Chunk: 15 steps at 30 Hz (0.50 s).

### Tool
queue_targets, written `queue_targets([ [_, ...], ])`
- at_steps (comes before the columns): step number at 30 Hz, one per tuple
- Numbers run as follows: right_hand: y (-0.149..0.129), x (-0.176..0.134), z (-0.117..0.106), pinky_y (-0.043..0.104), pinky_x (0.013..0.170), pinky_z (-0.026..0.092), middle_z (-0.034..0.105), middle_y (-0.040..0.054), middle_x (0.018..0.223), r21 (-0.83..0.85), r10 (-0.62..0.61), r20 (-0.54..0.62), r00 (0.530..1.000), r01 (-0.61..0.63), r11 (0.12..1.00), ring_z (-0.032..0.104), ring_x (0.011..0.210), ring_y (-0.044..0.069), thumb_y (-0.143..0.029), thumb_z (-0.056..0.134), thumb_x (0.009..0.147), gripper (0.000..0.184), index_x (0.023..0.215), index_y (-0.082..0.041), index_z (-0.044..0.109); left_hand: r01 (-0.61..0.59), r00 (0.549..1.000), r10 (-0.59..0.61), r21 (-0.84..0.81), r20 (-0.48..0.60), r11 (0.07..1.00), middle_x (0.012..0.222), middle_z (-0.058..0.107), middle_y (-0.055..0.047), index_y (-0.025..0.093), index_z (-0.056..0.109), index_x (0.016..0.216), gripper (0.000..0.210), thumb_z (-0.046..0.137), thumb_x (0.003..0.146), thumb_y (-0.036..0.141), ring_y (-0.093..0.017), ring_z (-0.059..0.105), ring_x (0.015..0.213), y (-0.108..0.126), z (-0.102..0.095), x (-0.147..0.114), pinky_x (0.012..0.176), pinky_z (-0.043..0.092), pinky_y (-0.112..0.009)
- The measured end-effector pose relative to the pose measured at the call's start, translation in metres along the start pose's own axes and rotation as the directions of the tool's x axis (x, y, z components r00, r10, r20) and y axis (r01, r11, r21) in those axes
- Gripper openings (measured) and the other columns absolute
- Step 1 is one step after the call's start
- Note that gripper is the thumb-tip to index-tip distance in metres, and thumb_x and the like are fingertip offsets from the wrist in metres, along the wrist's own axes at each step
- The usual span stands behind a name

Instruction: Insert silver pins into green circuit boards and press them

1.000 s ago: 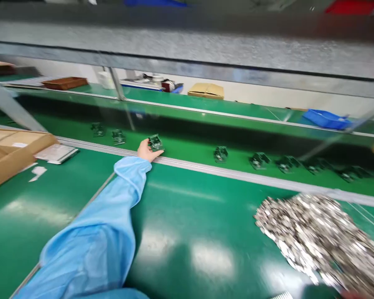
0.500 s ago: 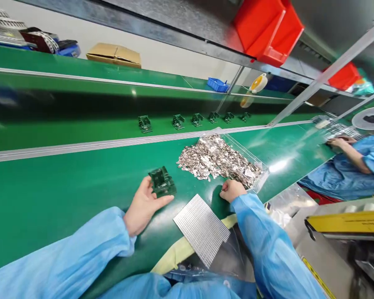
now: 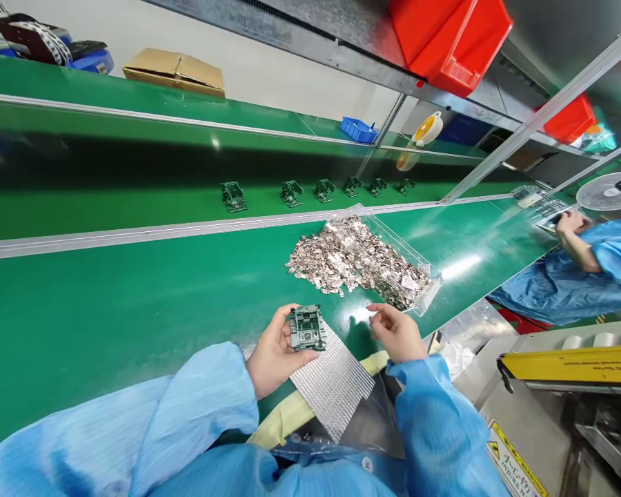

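Observation:
My left hand (image 3: 277, 352) grips a small green circuit board assembly (image 3: 308, 328) by its edges, tilted so that its component face shows. The board hangs over the upper corner of a silver sheet (image 3: 336, 379) ruled into small rectangles, which lies at the table's front edge. To the right, my right hand (image 3: 397, 333) hovers over the green table with thumb and forefinger brought close together. Whatever sits at its fingertips is too small to make out. Just beyond it, a heap of small shiny metal pieces (image 3: 331, 259) spills from a tipped clear plastic tray (image 3: 428, 297).
Several similar board assemblies (image 3: 291, 194) stand in a row on the green strip behind the rail (image 3: 186, 230). Overhead is a metal shelf with a red bin (image 3: 450, 48). A co-worker's hand (image 3: 572, 222) works at the far right. A yellow-edged machine (image 3: 574, 367) stands at lower right.
My left hand has brought the board right and nearer to me, over the silver sheet, and turned its face toward me. My right hand has lifted away from the heap's edge, its fingers slightly extended.

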State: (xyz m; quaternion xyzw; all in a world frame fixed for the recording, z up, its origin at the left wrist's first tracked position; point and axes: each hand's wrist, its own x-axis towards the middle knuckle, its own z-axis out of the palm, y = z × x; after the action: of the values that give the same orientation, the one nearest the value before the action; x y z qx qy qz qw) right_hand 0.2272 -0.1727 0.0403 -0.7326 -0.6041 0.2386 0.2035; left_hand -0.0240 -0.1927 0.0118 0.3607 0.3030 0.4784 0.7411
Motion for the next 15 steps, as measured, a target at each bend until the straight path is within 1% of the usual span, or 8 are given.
queue_targets([
  [1,-0.002,-0.008,0.001,0.027,0.06,0.053,0.063,0.0,0.065,0.164,0.007,0.007,1.0,-0.008,0.987,0.063,0.059,0.015,-0.032,0.055,0.082,0.025,0.098,-0.016,0.064,-0.011,1.0,0.011,-0.002,-0.002,1.0,0.097,0.064,-0.002,0.024,0.038,0.117,0.071,0.083,0.062,0.016,-0.014,0.064,0.085,0.0,0.0,0.0,0.08,0.051,-0.026],
  [3,-0.011,-0.025,0.004,0.03,0.062,0.056,0.066,0.003,0.067,0.483,0.024,0.04,0.999,-0.04,0.875,0.068,0.065,0.019,-0.046,0.066,0.075,0.034,0.091,-0.017,0.068,-0.029,1.0,0.029,-0.001,0.007,1.0,0.099,0.064,-0.002,0.024,0.038,0.117,0.067,0.081,0.066,0.017,-0.012,0.064,0.086,0.0,0.0,0.0,0.081,0.05,-0.024],
  [4,-0.017,-0.032,0.006,0.031,0.063,0.057,0.067,0.0039,0.069,0.59,0.026,0.06,0.998,-0.056,0.805,0.069,0.068,0.021,-0.049,0.073,0.069,0.036,0.087,-0.017,0.07,-0.035,0.999,0.035,0.002,0.019,0.999,0.099,0.063,-0.002,0.025,0.038,0.117,0.065,0.08,0.068,0.017,-0.012,0.063,0.086,-0.001,0.0,0.0,0.08,0.049,-0.024],
  [5,-0.024,-0.039,0.008,0.031,0.064,0.058,0.068,0.0041,0.071,0.649,0.022,0.076,0.997,-0.066,0.758,0.07,0.071,0.021,-0.048,0.077,0.065,0.036,0.083,-0.018,0.071,-0.038,0.999,0.038,0.007,0.031,0.999,0.1,0.063,-0.002,0.025,0.039,0.117,0.063,0.078,0.069,0.017,-0.012,0.063,0.086,-0.001,0.0,0.0,0.079,0.049,-0.023],
  [7,-0.036,-0.05,0.014,0.03,0.064,0.059,0.068,0.0043,0.075,0.716,0.001,0.097,0.995,-0.07,0.695,0.07,0.072,0.021,-0.044,0.081,0.063,0.032,0.08,-0.019,0.073,-0.04,0.998,0.039,0.021,0.052,0.999,0.101,0.062,-0.002,0.025,0.04,0.118,0.059,0.076,0.072,0.018,-0.012,0.063,0.086,-0.002,-0.001,0.0,0.078,0.049,-0.023],
  [10,-0.051,-0.061,0.024,0.029,0.062,0.059,0.069,0.0046,0.078,0.758,-0.045,0.117,0.992,-0.06,0.649,0.07,0.07,0.02,-0.039,0.08,0.067,0.024,0.08,-0.02,0.074,-0.045,0.998,0.043,0.047,0.052,0.998,0.101,0.062,-0.004,0.024,0.04,0.118,0.058,0.076,0.073,0.019,-0.013,0.063,0.086,-0.002,-0.002,-0.002,0.077,0.049,-0.023],
  [12,-0.058,-0.067,0.031,0.028,0.06,0.058,0.068,0.0039,0.077,0.766,-0.08,0.09,0.993,-0.018,0.642,0.069,0.068,0.019,-0.036,0.078,0.071,0.019,0.083,-0.021,0.073,-0.049,0.998,0.046,0.057,0.047,0.997,0.101,0.062,-0.004,0.025,0.04,0.119,0.058,0.075,0.073,0.019,-0.013,0.063,0.086,-0.002,-0.002,-0.003,0.076,0.05,-0.023],
  [15,-0.066,-0.076,0.043,0.027,0.058,0.056,0.065,0.0027,0.076,0.717,-0.171,-0.013,0.985,0.129,0.685,0.065,0.065,0.016,-0.03,0.071,0.079,0.013,0.09,-0.023,0.073,-0.056,0.998,0.054,0.06,0.035,0.997,0.101,0.062,-0.003,0.025,0.039,0.12,0.059,0.075,0.074,0.019,-0.012,0.063,0.085,-0.001,-0.002,-0.004,0.076,0.051,-0.022],
])
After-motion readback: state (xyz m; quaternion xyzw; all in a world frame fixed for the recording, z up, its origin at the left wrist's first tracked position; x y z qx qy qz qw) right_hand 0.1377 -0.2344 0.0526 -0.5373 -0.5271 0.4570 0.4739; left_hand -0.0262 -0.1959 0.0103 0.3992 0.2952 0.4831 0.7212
